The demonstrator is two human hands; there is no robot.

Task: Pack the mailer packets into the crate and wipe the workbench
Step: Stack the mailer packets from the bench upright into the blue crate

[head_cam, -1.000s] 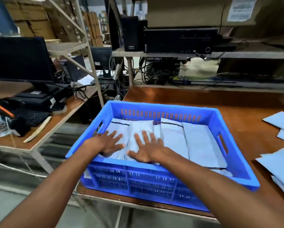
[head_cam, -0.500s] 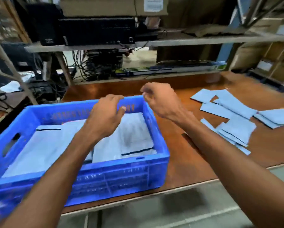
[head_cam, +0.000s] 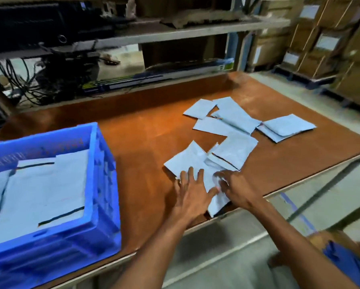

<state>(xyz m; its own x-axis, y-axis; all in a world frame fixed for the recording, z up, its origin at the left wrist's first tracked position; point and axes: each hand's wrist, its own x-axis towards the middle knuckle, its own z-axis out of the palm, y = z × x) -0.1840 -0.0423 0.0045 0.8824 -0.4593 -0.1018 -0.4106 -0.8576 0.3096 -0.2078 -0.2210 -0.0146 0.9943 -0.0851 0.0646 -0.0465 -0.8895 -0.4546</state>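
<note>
Packets lie loose on the right half of the bench (head_cam: 145,138), and both my hands are down on the nearest cluster of them. My left hand (head_cam: 192,193) rests flat with fingers spread on the near packet (head_cam: 187,161), pressing rather than gripping. My right hand (head_cam: 234,189) is curled over a crumpled fold of the same cluster; the blur keeps me from telling whether it has truly closed on it.

To do this well, I judge I should sweep the overlapping pieces into one squared stack under my left palm, then slide my right fingers beneath the edge that overhangs the bench front, since that lip gives an easy way under thin, slippery material. Pinching from the top would likely bunch them.

That same overhang is the risk: a corner of the cluster (head_cam: 216,207) pokes past the near edge and could slip to the floor if I push toward myself.

The crate (head_cam: 104,184) sits at the near left, already holding flat packets, with a wide bare strip of bench between it and my hands, so the carry leftward looks unobstructed. More packets (head_cam: 235,117) wait farther back, and a separate pair (head_cam: 285,127) lies at far right, close to the bench's right edge.
</note>
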